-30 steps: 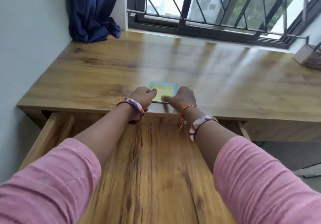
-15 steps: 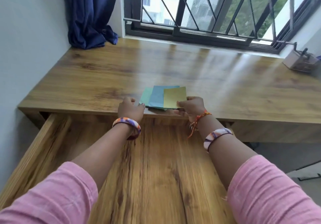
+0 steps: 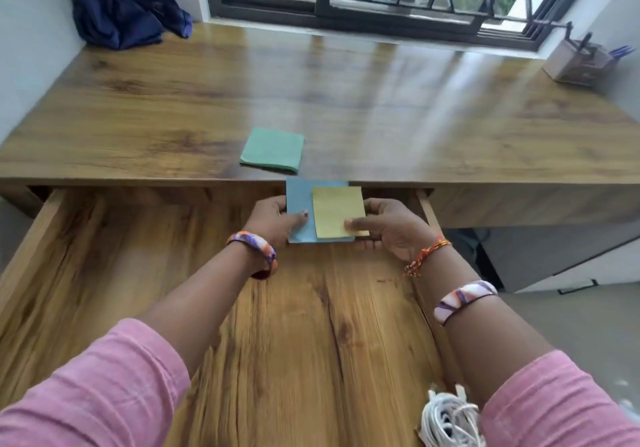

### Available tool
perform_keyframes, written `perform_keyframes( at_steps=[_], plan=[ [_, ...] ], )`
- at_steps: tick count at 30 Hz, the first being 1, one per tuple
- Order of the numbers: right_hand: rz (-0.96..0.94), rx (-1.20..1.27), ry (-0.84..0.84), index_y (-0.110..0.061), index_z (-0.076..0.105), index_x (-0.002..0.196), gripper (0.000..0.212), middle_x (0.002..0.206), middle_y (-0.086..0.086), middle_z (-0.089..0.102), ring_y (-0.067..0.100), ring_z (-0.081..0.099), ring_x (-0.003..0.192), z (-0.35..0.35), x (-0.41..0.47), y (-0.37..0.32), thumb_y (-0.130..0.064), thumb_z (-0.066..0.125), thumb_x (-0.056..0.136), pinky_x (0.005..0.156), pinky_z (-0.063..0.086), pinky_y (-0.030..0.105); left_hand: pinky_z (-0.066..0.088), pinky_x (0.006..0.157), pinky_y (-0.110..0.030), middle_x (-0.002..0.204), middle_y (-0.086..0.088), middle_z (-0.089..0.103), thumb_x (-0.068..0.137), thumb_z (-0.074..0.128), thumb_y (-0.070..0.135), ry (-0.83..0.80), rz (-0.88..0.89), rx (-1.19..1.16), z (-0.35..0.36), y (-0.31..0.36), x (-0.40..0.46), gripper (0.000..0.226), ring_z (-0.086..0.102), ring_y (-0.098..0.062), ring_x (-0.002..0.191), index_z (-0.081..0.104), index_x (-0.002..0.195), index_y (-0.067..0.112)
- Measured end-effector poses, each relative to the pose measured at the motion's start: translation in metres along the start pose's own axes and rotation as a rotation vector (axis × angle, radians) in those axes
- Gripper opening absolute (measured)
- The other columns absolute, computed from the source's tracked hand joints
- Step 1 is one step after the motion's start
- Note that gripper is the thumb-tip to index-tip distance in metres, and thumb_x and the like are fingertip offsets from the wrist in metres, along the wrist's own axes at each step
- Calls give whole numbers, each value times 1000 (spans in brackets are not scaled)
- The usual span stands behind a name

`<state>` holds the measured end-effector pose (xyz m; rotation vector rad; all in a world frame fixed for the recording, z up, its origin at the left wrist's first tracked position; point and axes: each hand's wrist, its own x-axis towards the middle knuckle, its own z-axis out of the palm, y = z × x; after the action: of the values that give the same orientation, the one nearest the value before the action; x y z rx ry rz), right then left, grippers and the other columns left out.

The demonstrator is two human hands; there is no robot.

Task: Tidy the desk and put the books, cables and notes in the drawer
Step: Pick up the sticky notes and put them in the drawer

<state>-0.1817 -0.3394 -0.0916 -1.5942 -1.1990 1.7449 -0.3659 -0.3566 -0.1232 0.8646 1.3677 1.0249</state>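
My left hand (image 3: 273, 220) grips the left edge of a blue note pad (image 3: 300, 205), thumb on top. My right hand (image 3: 388, 226) pinches a yellow note pad (image 3: 337, 211) that lies partly over the blue one. Both pads hang over the back of the open wooden drawer (image 3: 104, 273), just below the desk's front edge. A green note pad (image 3: 272, 149) lies alone on the desk (image 3: 346, 100) near that edge. A coiled white cable (image 3: 448, 419) sits in the drawer's near right corner, partly hidden by my right sleeve.
A wooden pen holder (image 3: 576, 62) stands at the desk's far right by the window. A dark blue curtain (image 3: 121, 3) bunches on the far left corner. A grey wall runs along the left side.
Both hands drew the blue and yellow pads off the desk edge and down over the drawer. The green pad stayed behind on the desk.
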Motion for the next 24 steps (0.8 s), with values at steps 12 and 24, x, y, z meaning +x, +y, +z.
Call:
perform_keyframes(
  at_steps=[12, 24],
  plan=[
    [288, -1133, 248, 1, 51, 103, 18, 112, 19, 64, 35, 64, 104, -39, -53, 97, 0, 38, 90, 72, 53, 35, 46, 87, -31, 116, -16, 65, 84, 62, 9, 136, -170, 531, 93, -87, -5, 31, 61, -32, 105, 60, 114, -1],
    [-22, -1413, 284, 1, 30, 130, 43, 117, 16, 60, 34, 61, 103, -20, -73, 116, 0, 44, 90, 65, 42, 36, 31, 104, -43, 147, -18, 26, 93, 49, 23, 120, -64, 1108, 133, -82, -2, 40, 24, -36, 134, 44, 130, 8]
  ],
)
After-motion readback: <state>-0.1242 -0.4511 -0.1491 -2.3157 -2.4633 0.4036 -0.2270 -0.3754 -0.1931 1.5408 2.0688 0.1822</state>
